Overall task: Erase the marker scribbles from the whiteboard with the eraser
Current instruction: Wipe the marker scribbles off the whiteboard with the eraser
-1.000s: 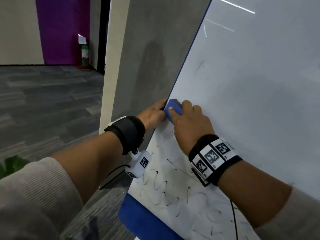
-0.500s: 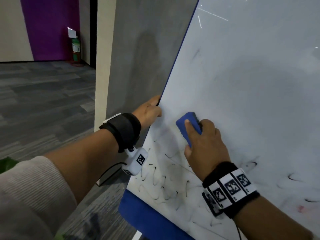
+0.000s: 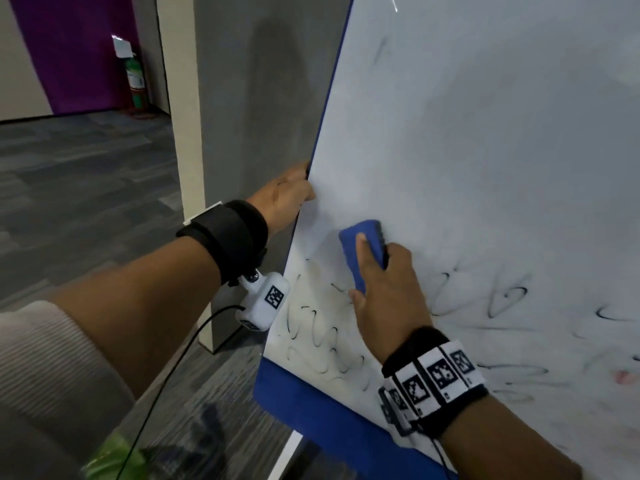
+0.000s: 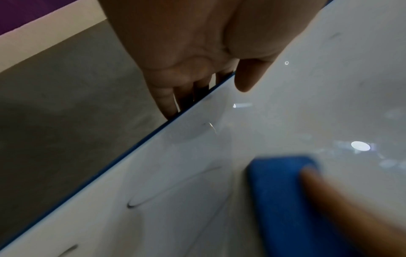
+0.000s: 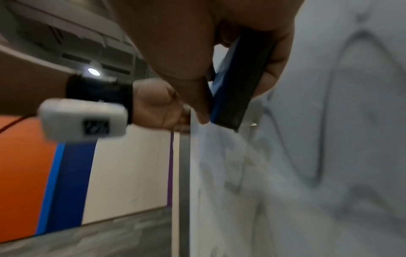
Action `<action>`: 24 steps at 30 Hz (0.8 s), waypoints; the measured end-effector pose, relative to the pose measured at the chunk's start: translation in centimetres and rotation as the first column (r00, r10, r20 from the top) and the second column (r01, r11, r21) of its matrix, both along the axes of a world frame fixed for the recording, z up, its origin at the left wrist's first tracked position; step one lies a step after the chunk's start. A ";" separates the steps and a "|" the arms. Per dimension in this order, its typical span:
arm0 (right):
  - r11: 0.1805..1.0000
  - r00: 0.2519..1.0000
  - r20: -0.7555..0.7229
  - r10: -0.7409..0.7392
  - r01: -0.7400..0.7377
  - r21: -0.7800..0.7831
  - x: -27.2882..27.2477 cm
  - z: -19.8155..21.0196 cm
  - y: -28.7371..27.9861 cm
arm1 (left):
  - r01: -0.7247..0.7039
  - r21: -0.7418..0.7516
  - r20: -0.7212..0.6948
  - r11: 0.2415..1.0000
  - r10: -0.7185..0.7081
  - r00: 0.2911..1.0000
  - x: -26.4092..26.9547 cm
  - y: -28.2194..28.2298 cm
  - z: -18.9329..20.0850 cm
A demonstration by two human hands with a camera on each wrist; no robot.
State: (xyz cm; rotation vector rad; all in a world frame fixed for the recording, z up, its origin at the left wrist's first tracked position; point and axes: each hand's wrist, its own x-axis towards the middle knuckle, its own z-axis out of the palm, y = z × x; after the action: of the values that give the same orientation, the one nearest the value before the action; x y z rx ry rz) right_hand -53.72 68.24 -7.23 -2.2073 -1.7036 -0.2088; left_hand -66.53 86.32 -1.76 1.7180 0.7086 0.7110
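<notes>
Head view, item list. Whiteboard: upright, blue-edged, upper area wiped to grey smears. Scribbles: black marker loops across the lower part of the board, below and to the right of the eraser. Eraser: blue block with a dark pad, pressed flat against the board near its left edge, just above the scribbles. Right hand: fingers curled round the eraser, index finger laid along its blue back, thumb on its lower side. Left hand: gripped the board's left edge, thumb on the white face, remaining fingers wrapped behind the edge. Fire extinguisher: stood against the far purple wall.
</notes>
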 end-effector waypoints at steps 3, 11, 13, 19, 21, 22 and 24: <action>0.977 0.988 -0.152 -0.036 0.003 -0.215 -0.1 -5.4 -1.7 | 0.013 -0.017 0.019 1.000 -0.012 1.000 -0.1 0.1 -0.3; 0.953 0.877 -0.480 -0.011 0.155 0.260 -1.6 -2.3 1.8 | -0.036 0.000 -0.027 0.999 0.036 0.999 0.0 0.6 -0.2; 0.949 0.843 -0.531 -0.084 0.230 0.216 -1.6 -4.3 1.8 | -0.042 0.004 -0.040 0.999 0.042 0.998 0.3 1.1 -0.5; 0.955 0.713 -0.680 -0.171 0.290 0.064 -1.5 -10.2 -0.3 | 0.016 0.046 0.006 0.999 -0.016 1.000 0.2 1.5 -1.7; 0.961 0.721 -0.688 -0.087 0.243 0.133 -2.3 -8.8 1.6 | 0.038 0.056 0.041 0.998 -0.040 0.998 0.2 1.6 -2.0; 0.961 0.720 -0.692 -0.043 0.219 0.168 -2.6 -7.8 2.8 | 0.033 0.059 0.042 0.998 -0.035 0.999 0.3 1.7 -2.3; 0.959 0.714 -0.700 0.015 0.189 0.213 -2.9 -6.6 4.5 | 0.036 0.076 0.042 0.996 -0.040 0.998 0.3 1.8 -2.2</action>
State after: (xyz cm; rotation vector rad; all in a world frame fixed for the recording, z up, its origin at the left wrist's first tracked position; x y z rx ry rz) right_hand -56.61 72.74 -13.81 -1.8141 -1.0669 0.3273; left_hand -66.26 88.07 -3.98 1.7746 0.6243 0.7546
